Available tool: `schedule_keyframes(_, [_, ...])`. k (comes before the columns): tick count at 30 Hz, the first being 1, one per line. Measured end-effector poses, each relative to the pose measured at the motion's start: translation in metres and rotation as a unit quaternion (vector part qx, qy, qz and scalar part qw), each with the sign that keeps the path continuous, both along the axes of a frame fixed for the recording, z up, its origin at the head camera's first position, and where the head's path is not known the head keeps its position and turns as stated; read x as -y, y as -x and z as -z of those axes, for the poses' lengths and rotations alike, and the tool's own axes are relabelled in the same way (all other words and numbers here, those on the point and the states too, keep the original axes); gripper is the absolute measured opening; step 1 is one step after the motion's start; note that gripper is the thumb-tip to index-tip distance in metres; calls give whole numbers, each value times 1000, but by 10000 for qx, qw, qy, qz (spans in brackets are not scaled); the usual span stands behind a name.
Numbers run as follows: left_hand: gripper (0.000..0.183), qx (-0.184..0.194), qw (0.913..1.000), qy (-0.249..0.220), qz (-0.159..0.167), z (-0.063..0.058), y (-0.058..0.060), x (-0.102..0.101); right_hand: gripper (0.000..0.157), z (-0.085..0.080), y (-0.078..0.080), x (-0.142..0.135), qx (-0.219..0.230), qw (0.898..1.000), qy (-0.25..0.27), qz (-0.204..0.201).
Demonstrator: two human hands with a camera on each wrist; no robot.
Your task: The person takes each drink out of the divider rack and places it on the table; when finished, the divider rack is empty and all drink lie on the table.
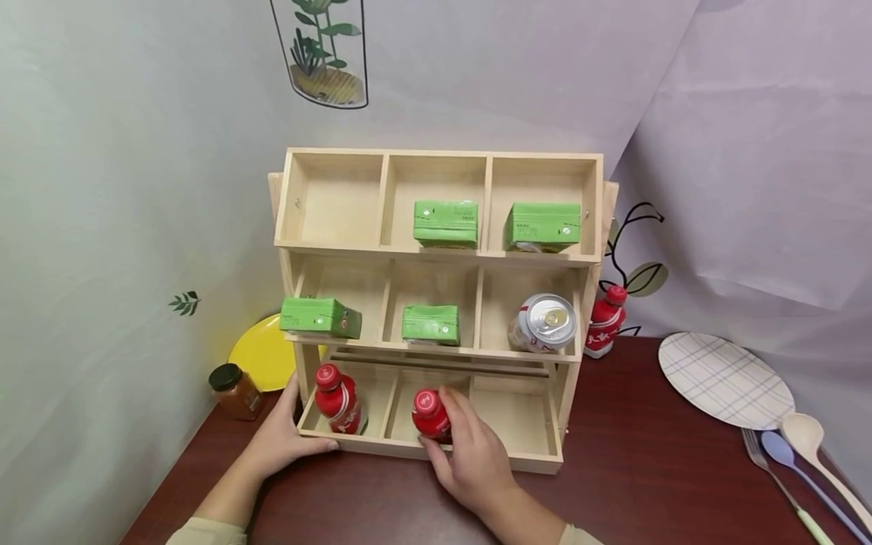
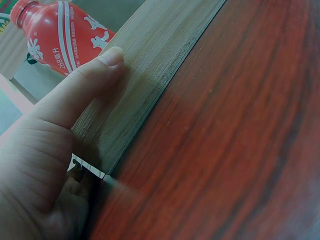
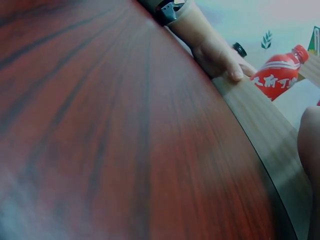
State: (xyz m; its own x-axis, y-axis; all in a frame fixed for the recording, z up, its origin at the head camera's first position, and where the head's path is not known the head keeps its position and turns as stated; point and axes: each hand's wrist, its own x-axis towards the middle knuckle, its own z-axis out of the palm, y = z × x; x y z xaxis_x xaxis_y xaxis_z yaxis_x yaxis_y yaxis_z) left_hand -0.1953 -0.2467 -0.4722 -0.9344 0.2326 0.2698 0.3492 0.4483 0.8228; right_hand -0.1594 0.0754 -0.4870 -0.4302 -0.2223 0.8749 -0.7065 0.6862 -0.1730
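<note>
In the head view my right hand (image 1: 475, 462) holds a red bottle (image 1: 429, 409) with thumb and fingers around its side. That bottle stands in the bottom middle compartment of a three-tier wooden shelf (image 1: 436, 344). My left hand (image 1: 282, 439) grips the shelf's lower left corner, its thumb along the front board (image 2: 145, 55) and its other fingers round the side. Close to that thumb, a second red bottle (image 1: 338, 405) stands in the bottom left compartment. In the right wrist view only an edge of my right hand (image 3: 311, 145) shows, and its bottle is nearly all hidden.
Green cartons (image 1: 446, 223) stand in several upper and middle compartments, with a silver can (image 1: 543, 324) at middle right. Another red bottle (image 1: 605, 324) stands behind the shelf. A jar (image 1: 238, 397) and yellow plate (image 1: 262, 356) lie left; a checked plate (image 1: 725, 378), fork and spoons lie right.
</note>
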Motion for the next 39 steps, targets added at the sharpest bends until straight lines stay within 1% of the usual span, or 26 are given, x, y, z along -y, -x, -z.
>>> schedule_keyframes(3, [132, -4, 10000, 16, -30, 0, 0, 0, 65, 0, 1, -1, -248, 9994, 246, -38])
schedule_keyframes(8, [131, -3, 10000, 51, -17, 1, 0, -1, 63, -2, 2, -4, -628, 9959, 556, -331])
schedule_keyframes(11, [131, 2, 10000, 33, 9, 1, 0, -1, 66, -3, 1, -6, -646, 9943, 679, -518])
schedule_keyframes(15, [131, -16, 10000, 21, 31, 0, 0, -1, 69, -4, 0, -9, -572, 9929, 837, -622])
schedule_keyframes(18, [131, -39, 10000, 5, 26, -1, -1, -1, 70, -5, -1, -10, -608, 9910, 938, -743])
schedule_keyframes(24, [132, -59, 9999, -19, 83, 0, 0, 0, 73, -9, -3, -12, -705, 9800, 1306, -1324])
schedule_keyframes(26, [132, -50, 9999, -31, 89, 1, 0, 0, 72, -11, -4, -13, -742, 9776, 1350, -1431])
schedule_keyframes(30, [132, -70, 9998, -104, 124, 4, 1, 0, 70, -15, -9, -16, -869, 9744, 1362, -1565])
schedule_keyframes(34, [132, -195, 9996, -111, 150, 4, 2, 1, 68, -19, -14, -21, -960, 9707, 1364, -1731])
schedule_keyframes(37, [132, -231, 9996, -82, 120, 4, 1, 1, 68, -20, -18, -26, -963, 9704, 1346, -1759])
schedule_keyframes(39, [132, -186, 9998, -68, 85, 4, 1, 1, 69, -19, -20, -30, -926, 9712, 1343, -1735])
